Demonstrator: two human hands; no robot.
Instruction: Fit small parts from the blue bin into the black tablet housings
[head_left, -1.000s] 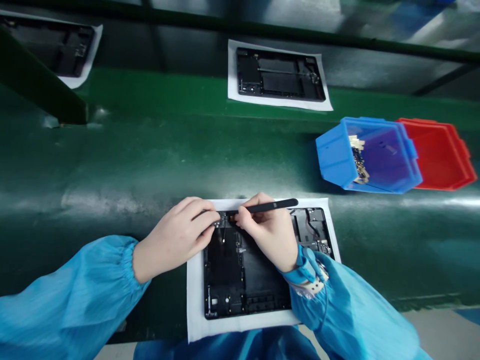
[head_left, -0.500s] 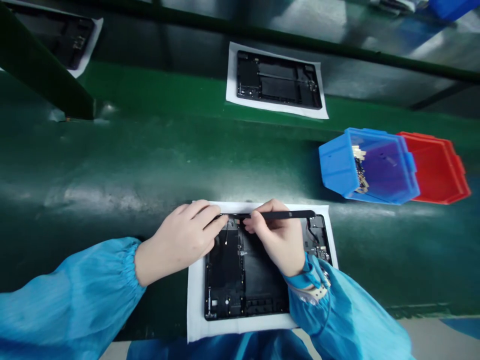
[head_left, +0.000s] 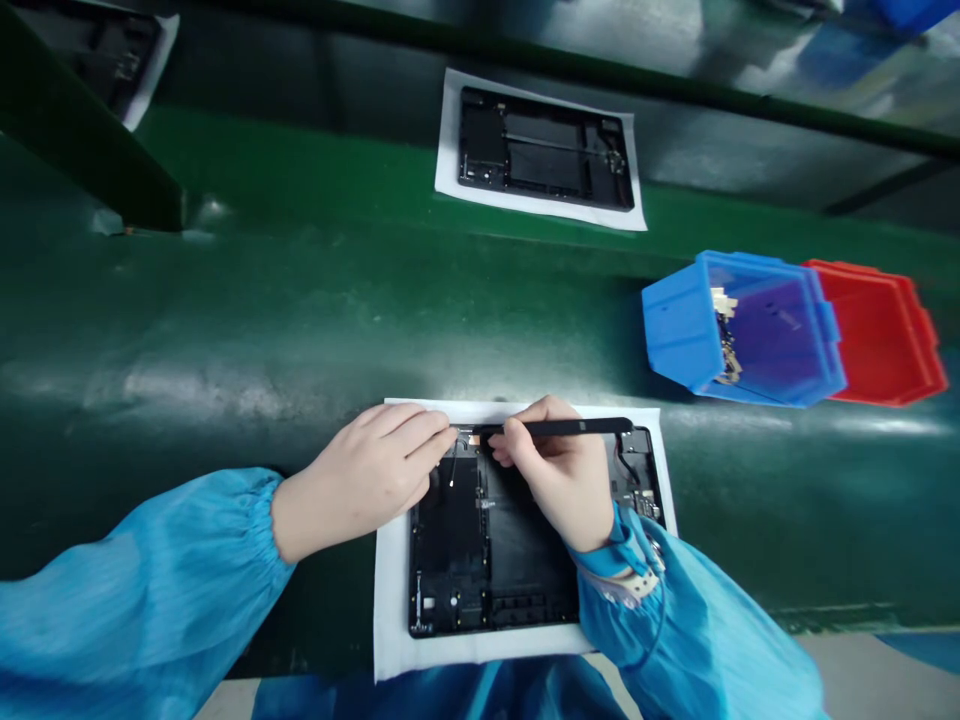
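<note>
An opened black tablet (head_left: 450, 545), its inner parts and thin cables showing, lies on a white sheet (head_left: 394, 645) in front of me. In my right hand (head_left: 566, 480) are black tweezers (head_left: 581, 427), held almost level along the tablet's far edge. Their tips reach toward the far left corner, beside a small copper-coloured part. My left hand (head_left: 367, 478) rests over that corner with its fingers bent and pressed together. Whatever lies under those fingertips is hidden. A thin dark wire with a pale end hangs just beside them.
A blue bin (head_left: 679, 330) with small metallic parts stands to the right, with a red bin (head_left: 885, 340) against it. Another opened tablet (head_left: 544, 150) lies on a white sheet at the back. A green post (head_left: 142, 195) rises at the left, partly covering a further tablet.
The tweezers' tips have drawn slightly away from the left fingers, and more of the copper-coloured part shows. The left fingers have shifted a little. The view has tilted slightly.
</note>
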